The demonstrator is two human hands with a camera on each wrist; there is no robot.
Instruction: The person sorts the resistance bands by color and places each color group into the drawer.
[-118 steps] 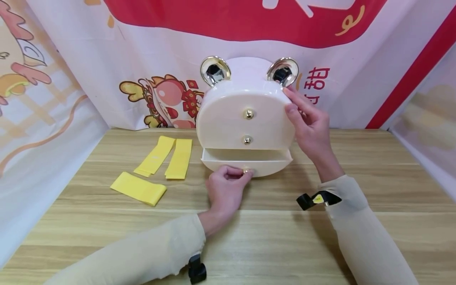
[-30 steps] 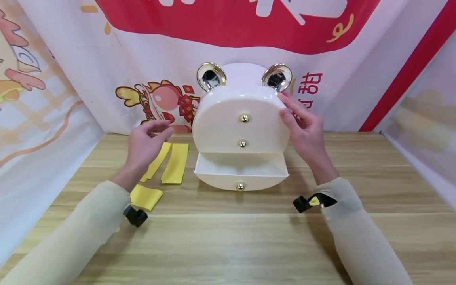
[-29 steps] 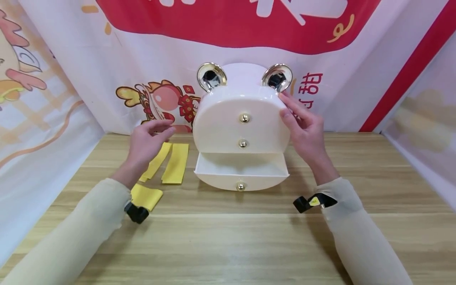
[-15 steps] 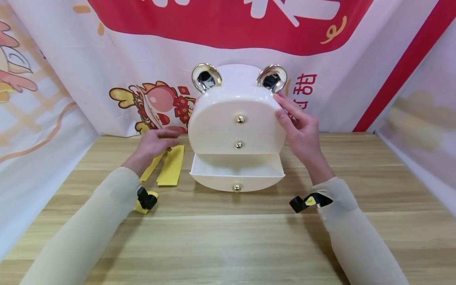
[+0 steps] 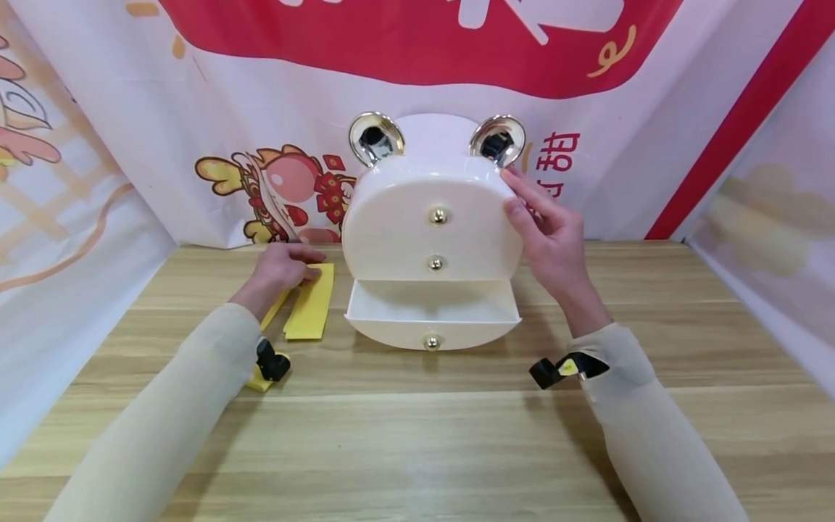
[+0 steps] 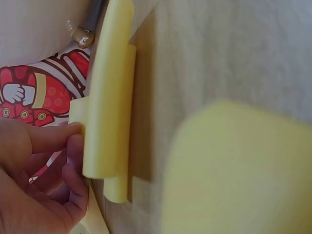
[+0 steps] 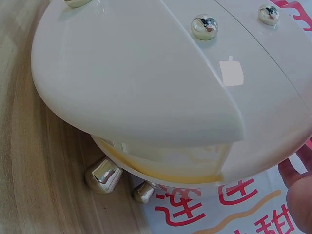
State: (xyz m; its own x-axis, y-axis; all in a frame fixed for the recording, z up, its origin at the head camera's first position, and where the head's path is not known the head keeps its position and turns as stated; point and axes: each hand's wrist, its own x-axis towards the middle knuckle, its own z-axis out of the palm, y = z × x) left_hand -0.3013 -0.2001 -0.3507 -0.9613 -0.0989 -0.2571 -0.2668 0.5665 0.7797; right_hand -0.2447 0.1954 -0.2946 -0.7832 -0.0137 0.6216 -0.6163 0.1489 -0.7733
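A white drawer box (image 5: pixel 391 217) with round gold knobs and two gold-rimmed ears stands on the table. Its bottom drawer (image 5: pixel 483 330) is pulled out, with nothing visible inside. My left hand (image 5: pixel 280 266) is at the far end of a folded yellow strip (image 5: pixel 309 308). In the left wrist view, thumb and fingertips pinch that strip's (image 6: pixel 108 97) end. The second strip is mostly hidden under the hand, and a third yellow piece (image 5: pixel 259 380) is partly behind the wrist camera. My right hand (image 5: pixel 554 235) holds the box's upper right side, thumb on the front.
The wooden table (image 5: pixel 417 449) extends in front of the box and to its right. A printed cloth backdrop (image 5: pixel 274 101) hangs close behind the box. Gold feet (image 7: pixel 103 175) show under the box in the right wrist view.
Earlier my left hand pulled the bottom drawer further out by its knob, then let go and moved left, lowering onto the yellow strips. My right hand has stayed on the box.
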